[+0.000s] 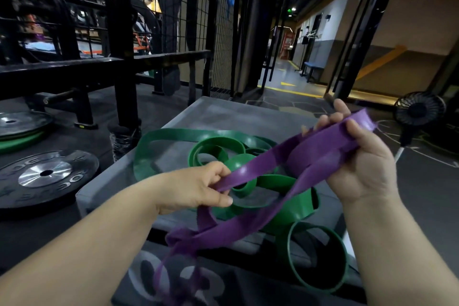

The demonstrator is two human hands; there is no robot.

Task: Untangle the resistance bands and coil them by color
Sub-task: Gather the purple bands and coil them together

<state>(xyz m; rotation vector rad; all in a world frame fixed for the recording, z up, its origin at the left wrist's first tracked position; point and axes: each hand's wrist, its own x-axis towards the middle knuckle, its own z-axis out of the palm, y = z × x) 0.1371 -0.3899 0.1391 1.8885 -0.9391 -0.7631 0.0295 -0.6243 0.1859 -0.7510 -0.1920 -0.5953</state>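
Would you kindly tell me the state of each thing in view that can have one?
purple band: held up between both hands, uncoiled, its loose part hanging past the front of the box.
green bands: lying in a loose tangle on the box, uncoiled.
left hand: pinches the purple band.
right hand: grips the folded purple band.
weight plates: lying flat on the floor.
fan: standing; running or not, cannot tell.
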